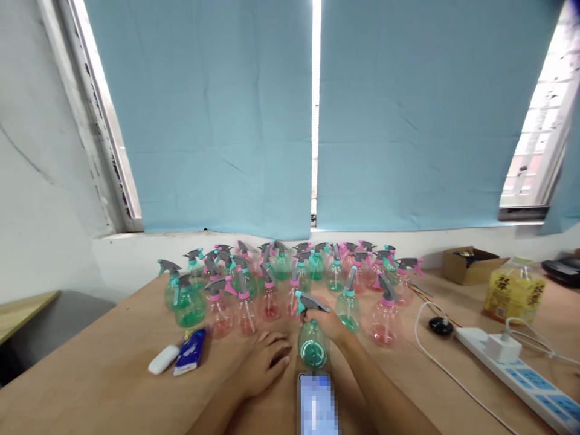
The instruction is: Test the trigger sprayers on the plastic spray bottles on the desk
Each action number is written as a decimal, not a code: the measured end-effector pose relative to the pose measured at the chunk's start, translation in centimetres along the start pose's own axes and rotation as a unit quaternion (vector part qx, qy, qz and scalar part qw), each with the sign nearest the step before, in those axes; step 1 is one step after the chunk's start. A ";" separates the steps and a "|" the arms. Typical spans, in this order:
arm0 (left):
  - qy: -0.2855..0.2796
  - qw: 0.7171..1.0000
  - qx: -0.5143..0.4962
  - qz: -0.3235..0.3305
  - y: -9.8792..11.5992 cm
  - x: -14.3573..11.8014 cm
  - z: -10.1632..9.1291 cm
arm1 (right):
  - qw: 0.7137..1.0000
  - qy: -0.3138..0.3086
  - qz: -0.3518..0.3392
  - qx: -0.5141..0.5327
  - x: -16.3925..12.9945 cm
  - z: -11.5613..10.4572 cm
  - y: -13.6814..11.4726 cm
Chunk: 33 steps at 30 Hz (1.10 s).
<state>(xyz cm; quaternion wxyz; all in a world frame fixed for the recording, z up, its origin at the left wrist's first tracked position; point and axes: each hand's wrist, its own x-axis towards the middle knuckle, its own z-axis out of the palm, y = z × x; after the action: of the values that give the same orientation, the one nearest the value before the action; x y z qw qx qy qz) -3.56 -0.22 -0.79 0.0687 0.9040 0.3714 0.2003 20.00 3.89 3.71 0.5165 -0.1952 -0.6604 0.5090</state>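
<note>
Right hand [333, 324]: holds green bottle [312, 352] near its top | left hand [263, 364]: loosely spread on desk [122, 386], bottle's 9 o'clock | phone [316, 406]: its 6 o'clock | other bottles [247, 317]: 12 o'clock

"What stands at the back of the worktop [113, 374]?"
"A cluster of spray bottles [385, 323], with the curtains [203, 121] behind."
"And in front of them?"
"The held bottle [312, 347], in the right hand [330, 324]; the phone [317, 408] lies before it, the left hand [264, 364] to its left."
"The sides?"
"A packet [189, 352] left; right, a power strip [521, 377], a jug [514, 293] behind it, a box [466, 269] farther back."
</note>
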 end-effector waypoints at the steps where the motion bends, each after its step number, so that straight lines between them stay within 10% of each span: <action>1: 0.001 1.000 0.001 -0.001 0.0 0.0 0.0 | 1.000 -0.006 -0.001 -0.002 0.0 0.0 0.0; 25: -0.012 1.000 -0.006 -0.014 0.3 0.1 -0.3 | 0.999 0.036 0.008 -0.010 0.1 0.6 0.3; 28: -0.018 1.000 -0.006 -0.016 0.4 0.1 -0.4 | 0.987 0.132 -0.011 -0.086 0.0 1.0 0.9; 33: -0.015 1.000 -0.011 -0.016 0.4 0.0 -0.4 | 0.885 0.374 -0.045 -0.273 -0.3 2.1 1.8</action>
<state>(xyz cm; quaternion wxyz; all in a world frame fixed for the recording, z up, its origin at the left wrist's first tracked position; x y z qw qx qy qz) -3.42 -0.49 -0.31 0.0875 0.8998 0.3829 0.1901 17.83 3.39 2.11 0.6739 -0.4742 -0.5391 0.1741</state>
